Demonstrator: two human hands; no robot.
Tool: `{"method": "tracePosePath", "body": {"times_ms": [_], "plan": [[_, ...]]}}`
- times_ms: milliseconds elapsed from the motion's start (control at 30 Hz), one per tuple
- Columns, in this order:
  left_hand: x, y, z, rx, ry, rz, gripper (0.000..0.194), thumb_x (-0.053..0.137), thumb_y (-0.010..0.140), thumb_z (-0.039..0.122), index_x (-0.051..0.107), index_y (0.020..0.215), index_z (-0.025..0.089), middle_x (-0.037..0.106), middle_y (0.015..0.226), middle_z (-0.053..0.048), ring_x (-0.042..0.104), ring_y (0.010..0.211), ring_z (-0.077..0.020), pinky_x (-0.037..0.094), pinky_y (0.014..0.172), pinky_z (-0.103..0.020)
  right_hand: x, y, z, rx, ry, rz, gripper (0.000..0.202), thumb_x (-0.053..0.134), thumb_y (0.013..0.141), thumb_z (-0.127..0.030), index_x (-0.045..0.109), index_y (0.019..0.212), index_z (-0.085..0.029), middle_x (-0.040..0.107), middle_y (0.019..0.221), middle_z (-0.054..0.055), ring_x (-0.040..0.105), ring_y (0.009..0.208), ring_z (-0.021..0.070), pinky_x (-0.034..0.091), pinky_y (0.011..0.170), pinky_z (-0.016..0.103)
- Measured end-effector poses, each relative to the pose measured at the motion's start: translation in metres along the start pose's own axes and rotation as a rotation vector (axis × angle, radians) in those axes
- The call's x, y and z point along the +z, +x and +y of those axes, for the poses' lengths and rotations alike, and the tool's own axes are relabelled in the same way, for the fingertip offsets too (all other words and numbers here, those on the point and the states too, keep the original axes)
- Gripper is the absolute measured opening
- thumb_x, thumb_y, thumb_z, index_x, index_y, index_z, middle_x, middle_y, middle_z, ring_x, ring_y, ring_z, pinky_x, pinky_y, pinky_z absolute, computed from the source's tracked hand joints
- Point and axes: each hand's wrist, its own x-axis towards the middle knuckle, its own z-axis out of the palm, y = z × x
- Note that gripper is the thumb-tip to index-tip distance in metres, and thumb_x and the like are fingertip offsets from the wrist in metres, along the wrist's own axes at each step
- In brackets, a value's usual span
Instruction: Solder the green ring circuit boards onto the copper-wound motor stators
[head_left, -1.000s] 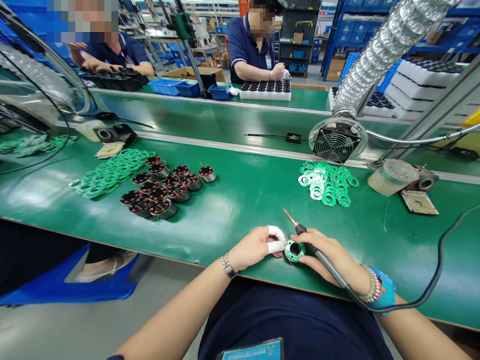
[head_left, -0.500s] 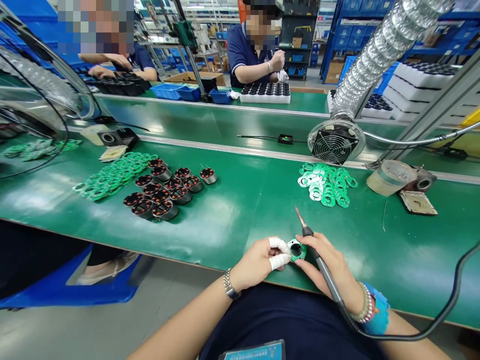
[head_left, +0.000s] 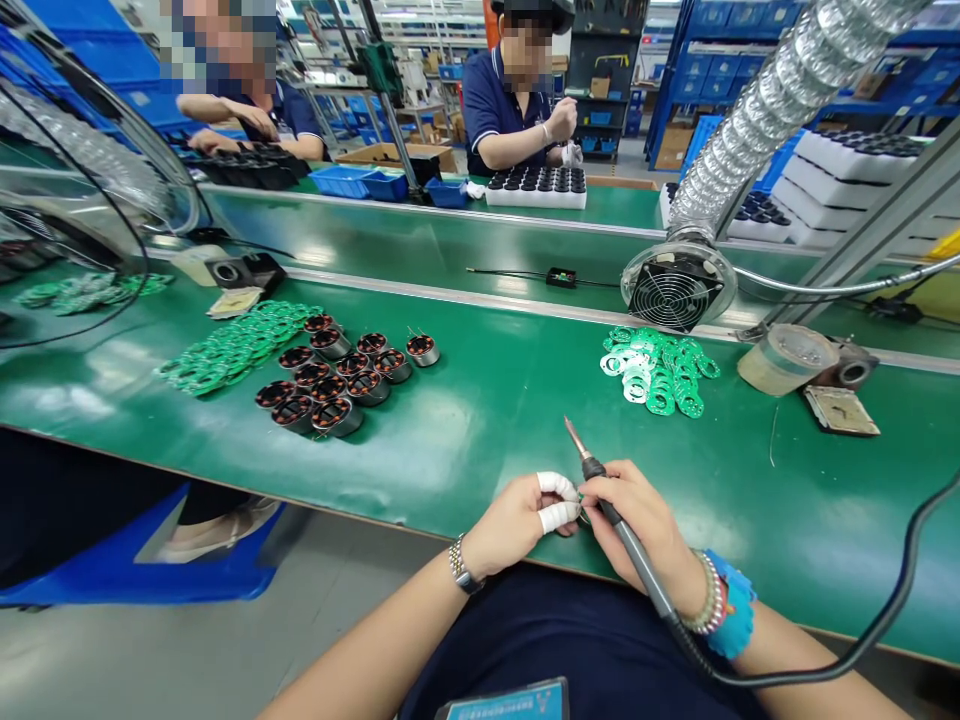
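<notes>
Near the front edge of the bench, my left hand (head_left: 502, 530), with white tape on thumb and forefinger, pinches a small green ring-shaped circuit board (head_left: 583, 514). Most of that board is hidden behind the fingers. My right hand (head_left: 652, 530) is closed round a soldering iron (head_left: 636, 548), whose bare tip points away and to the left, above the bench. The right fingertips meet the board's right side; whether they grip it I cannot tell. Ahead on the right lies a loose pile of green ring boards (head_left: 660, 375). Copper-wound motor stators (head_left: 330, 385) stand grouped to the left.
Overlapping rows of green boards (head_left: 232, 345) lie beyond the stators. An extraction fan (head_left: 671, 285) with a foil duct stands at the back, a plastic tub (head_left: 784, 360) and solder sponge (head_left: 840, 410) at right. The iron's cable (head_left: 892, 600) loops rightward. Two co-workers sit across the bench.
My right hand and the soldering iron have shifted left and turned, closing in on my left hand. The board, earlier seen face-on, is now mostly covered. The view has shifted slightly.
</notes>
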Motion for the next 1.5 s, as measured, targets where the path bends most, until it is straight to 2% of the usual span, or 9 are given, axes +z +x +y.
{"method": "tracePosePath", "body": {"times_ms": [167,300,433,533,833,1033,1200,1367,1500], "plan": [[0.0,0.0,0.004,-0.032,-0.029,0.015,0.028,0.071,0.065,0.035,0.057,0.072,0.012,0.059,0.061,0.0,0.057,0.059,-0.0112,0.046,0.064,-0.026,-0.005,-0.002,-0.003,0.032,-0.019,0.079,0.021,0.048,0.083,-0.009,0.055,0.101,-0.018,0.061,0.087,0.008,0.055,0.085,0.0209,0.049,0.074,0.037],[-0.001,0.001,0.009,-0.063,-0.011,0.013,0.027,0.072,0.063,0.033,0.057,0.069,0.012,0.062,0.06,-0.002,0.059,0.058,-0.0118,0.046,0.063,-0.025,-0.028,-0.007,-0.005,0.109,0.038,0.074,0.017,0.051,0.083,-0.011,0.061,0.095,-0.019,0.061,0.083,0.006,0.057,0.076,0.0178,0.049,0.066,0.03],[-0.001,0.002,0.009,-0.08,-0.002,0.021,0.026,0.072,0.063,0.032,0.057,0.068,0.012,0.063,0.059,-0.002,0.059,0.056,-0.0117,0.046,0.062,-0.026,-0.049,-0.016,-0.009,0.094,0.112,0.025,0.029,0.055,0.08,-0.01,0.06,0.108,-0.018,0.061,0.077,0.005,0.056,0.068,0.0162,0.047,0.059,0.029],[-0.002,0.002,0.009,-0.091,0.017,0.02,0.026,0.072,0.063,0.032,0.056,0.067,0.012,0.063,0.059,-0.003,0.059,0.056,-0.012,0.046,0.062,-0.026,-0.058,-0.019,-0.013,0.141,0.16,0.025,0.024,0.054,0.08,-0.009,0.064,0.1,-0.018,0.062,0.074,0.005,0.056,0.066,0.0159,0.047,0.058,0.028],[-0.003,0.002,0.01,-0.096,0.037,0.028,0.021,0.07,0.064,0.028,0.057,0.068,0.012,0.063,0.059,-0.003,0.06,0.058,-0.0129,0.046,0.063,-0.026,-0.057,-0.014,-0.015,0.244,0.177,-0.036,0.017,0.052,0.083,-0.016,0.068,0.09,-0.018,0.064,0.068,0.005,0.057,0.061,0.0155,0.047,0.054,0.027],[-0.003,0.002,0.009,-0.102,0.055,0.028,0.018,0.068,0.065,0.026,0.057,0.068,0.012,0.063,0.058,-0.003,0.059,0.057,-0.0128,0.046,0.062,-0.026,-0.058,-0.016,-0.015,0.213,0.194,-0.057,0.018,0.053,0.083,-0.013,0.067,0.093,-0.018,0.063,0.07,0.004,0.056,0.061,0.015,0.046,0.054,0.027],[-0.003,0.003,0.008,-0.099,0.049,0.022,0.018,0.067,0.065,0.026,0.056,0.069,0.012,0.062,0.059,-0.003,0.059,0.058,-0.0128,0.047,0.063,-0.026,-0.058,-0.015,-0.005,0.211,0.171,-0.046,0.02,0.052,0.085,-0.016,0.061,0.102,-0.02,0.064,0.075,0.004,0.06,0.067,0.0145,0.049,0.061,0.026],[-0.005,0.003,0.006,-0.086,0.092,0.007,0.016,0.063,0.069,0.025,0.054,0.071,0.013,0.061,0.062,-0.003,0.059,0.06,-0.0133,0.047,0.065,-0.027,-0.048,-0.001,0.017,0.073,0.054,-0.265,0.026,0.05,0.086,-0.016,0.056,0.111,-0.019,0.057,0.108,0.01,0.055,0.102,0.0179,0.047,0.087,0.03],[-0.003,-0.007,0.0,0.13,0.354,0.05,0.009,0.057,0.077,0.024,0.056,0.08,0.016,0.06,0.071,-0.003,0.058,0.067,-0.014,0.046,0.066,-0.027,-0.042,0.003,0.026,0.033,-0.004,-0.332,0.03,0.054,0.084,-0.017,0.054,0.114,-0.018,0.052,0.115,0.011,0.048,0.113,0.0194,0.043,0.094,0.033]]}}
